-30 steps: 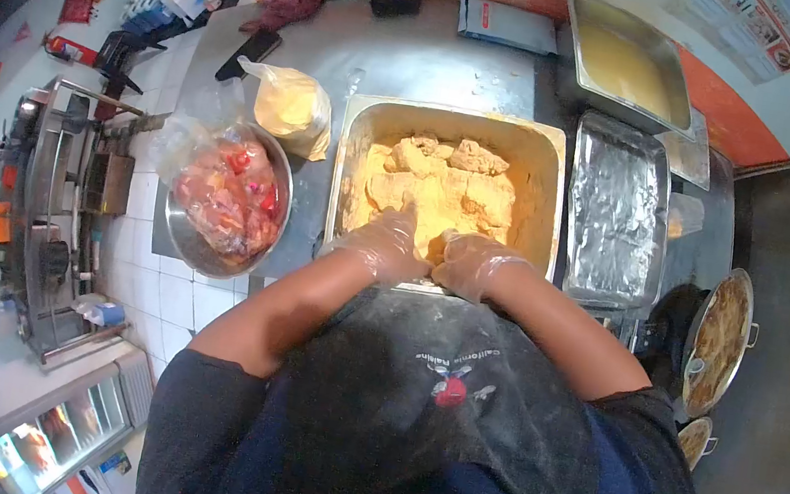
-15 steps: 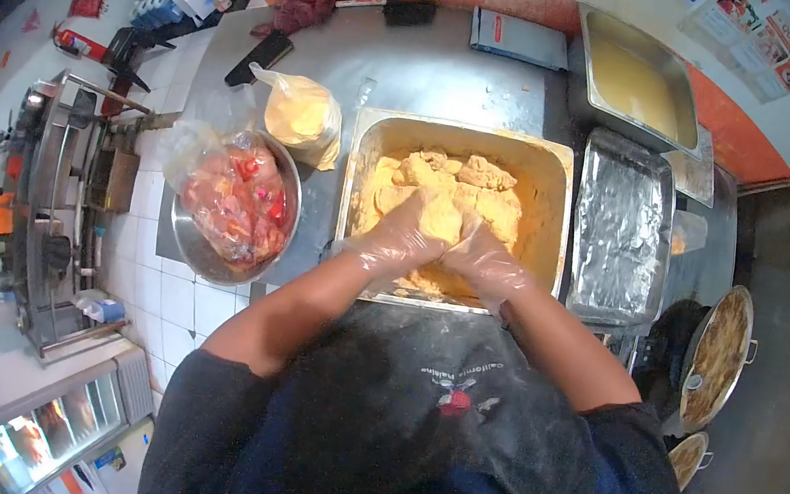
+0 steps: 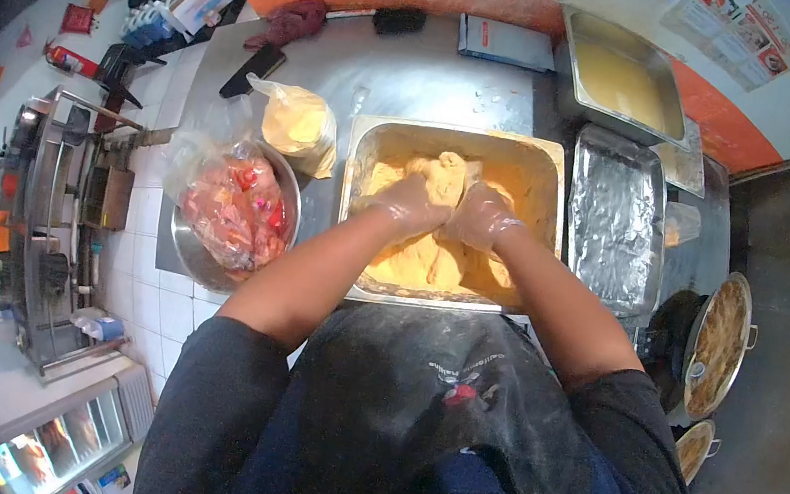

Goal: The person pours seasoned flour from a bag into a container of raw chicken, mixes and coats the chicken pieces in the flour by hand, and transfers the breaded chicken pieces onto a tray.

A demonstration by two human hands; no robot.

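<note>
Both my hands wear clear plastic gloves and are down in a rectangular metal pan [image 3: 359, 146] of yellowish flour [image 3: 505, 184]. My left hand [image 3: 410, 209] and my right hand [image 3: 482, 217] close from either side around a flour-coated chicken piece [image 3: 446, 178], which stands up between them. Flour and the gloves hide part of the fingers. Another coated piece [image 3: 433, 265] lies in the flour nearer my body. To the left, a plastic bag of raw meat [image 3: 237, 205] rests in a steel bowl [image 3: 195, 257]. Behind that bowl is a bag of yellow flour [image 3: 297, 122].
Right of the pan lies a foil-lined tray [image 3: 617, 223]. A deep metal container of yellowish liquid [image 3: 625, 82] stands at the back right. Two round pots [image 3: 720, 343] of brownish contents are at the far right. A dark phone-like object [image 3: 253, 71] and a purple cloth [image 3: 292, 22] lie at the back left.
My hands have moved slightly toward the back of the pan, and the coated piece between them now stands more upright. The flour and pieces in the pan have shifted. The view has tilted slightly.
</note>
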